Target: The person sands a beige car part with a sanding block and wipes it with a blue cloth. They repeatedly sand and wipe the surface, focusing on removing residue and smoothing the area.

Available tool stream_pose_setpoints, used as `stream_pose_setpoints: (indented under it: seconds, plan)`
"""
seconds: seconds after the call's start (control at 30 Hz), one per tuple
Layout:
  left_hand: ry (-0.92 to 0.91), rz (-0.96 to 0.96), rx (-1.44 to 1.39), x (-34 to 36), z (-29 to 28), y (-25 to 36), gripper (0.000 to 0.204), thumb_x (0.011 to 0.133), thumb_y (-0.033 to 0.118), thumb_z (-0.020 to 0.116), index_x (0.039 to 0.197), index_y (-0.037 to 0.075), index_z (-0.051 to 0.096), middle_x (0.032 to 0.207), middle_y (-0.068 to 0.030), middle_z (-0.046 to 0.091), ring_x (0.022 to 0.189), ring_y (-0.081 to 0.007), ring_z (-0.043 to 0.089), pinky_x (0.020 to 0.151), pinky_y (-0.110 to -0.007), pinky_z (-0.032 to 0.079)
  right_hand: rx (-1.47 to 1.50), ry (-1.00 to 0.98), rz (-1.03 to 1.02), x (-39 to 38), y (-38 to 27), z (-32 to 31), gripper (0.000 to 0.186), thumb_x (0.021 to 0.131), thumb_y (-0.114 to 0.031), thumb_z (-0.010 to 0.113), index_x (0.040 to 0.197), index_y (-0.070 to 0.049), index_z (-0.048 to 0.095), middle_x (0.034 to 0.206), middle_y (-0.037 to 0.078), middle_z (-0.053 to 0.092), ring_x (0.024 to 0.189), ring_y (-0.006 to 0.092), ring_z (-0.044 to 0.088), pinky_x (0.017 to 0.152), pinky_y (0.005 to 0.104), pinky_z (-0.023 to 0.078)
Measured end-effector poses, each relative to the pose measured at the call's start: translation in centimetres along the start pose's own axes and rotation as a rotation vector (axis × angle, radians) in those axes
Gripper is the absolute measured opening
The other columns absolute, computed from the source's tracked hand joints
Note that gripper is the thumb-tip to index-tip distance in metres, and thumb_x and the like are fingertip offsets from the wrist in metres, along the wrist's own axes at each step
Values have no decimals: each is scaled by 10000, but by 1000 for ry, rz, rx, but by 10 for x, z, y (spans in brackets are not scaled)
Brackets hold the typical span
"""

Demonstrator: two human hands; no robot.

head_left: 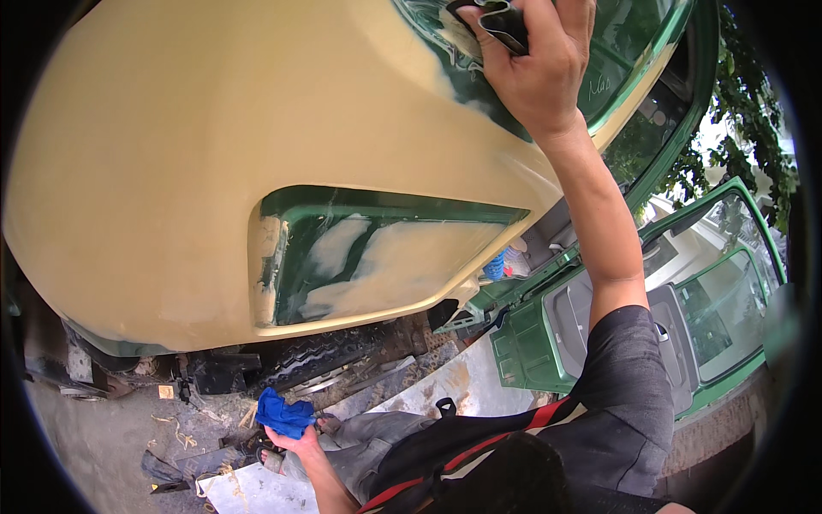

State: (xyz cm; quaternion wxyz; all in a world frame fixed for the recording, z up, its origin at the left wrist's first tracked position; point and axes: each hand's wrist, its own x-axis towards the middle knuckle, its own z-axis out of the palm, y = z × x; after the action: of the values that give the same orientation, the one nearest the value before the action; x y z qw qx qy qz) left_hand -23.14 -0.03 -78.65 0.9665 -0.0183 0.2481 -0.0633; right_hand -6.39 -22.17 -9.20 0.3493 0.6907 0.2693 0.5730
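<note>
My right hand is raised at the top, fingers closed on a folded black sanding sheet against a green, filler-smeared patch of a cream vehicle body. Handwriting is scrawled on that green area. Below is a recessed panel of green paint with pale filler patches. My left hand is low at the bottom, closed round a crumpled blue cloth, away from the body panel.
An open green door with glass stands at right, foliage beyond. Dark chassis parts and a tyre show under the body. Pale sheets and scraps lie on the grey ground around my feet.
</note>
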Motion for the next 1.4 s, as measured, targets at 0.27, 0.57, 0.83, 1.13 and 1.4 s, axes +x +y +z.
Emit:
stream_pose_setpoints:
  seconds: [0.27,0.57,0.83,1.13,1.4]
  plan:
    - [193,-6,35,-11,28,-6,508,979,486,478,1313,142,646,1187,-44,705,1035,-257,671,900,-477,537,-51,-27,-109,2,3,-8,333,778,-134,822,704,-2,525,1437,293,535,1342,474,500,1153,597,328]
    - [95,-28,32,-4,16,-13,493,986,474,466,1273,126,665,1122,-65,718,993,-247,683,861,-454,564,-20,-6,-142,-11,11,-8,332,776,-102,819,685,15,522,1421,301,548,1288,460,533,1103,573,383]
    - [55,-7,-22,-8,15,-8,448,1024,421,437,1286,143,673,1176,-61,726,1023,-249,693,887,-456,566,-8,-2,-131,-12,11,-8,342,808,-99,805,698,17,503,1407,311,556,1252,461,543,1102,541,389]
    - [129,44,26,-8,27,-11,506,1004,458,440,1306,109,648,1149,-69,715,1003,-243,689,879,-441,563,16,-8,-98,-30,26,-14,335,800,-68,785,712,21,474,1411,316,549,1233,463,535,1062,504,406]
    - [148,-5,70,-9,26,-15,493,990,477,454,1282,136,660,1077,-63,719,939,-248,692,838,-459,568,-21,-34,-78,-43,35,-22,309,791,-55,771,714,23,483,1419,301,542,1228,461,532,1079,517,394]
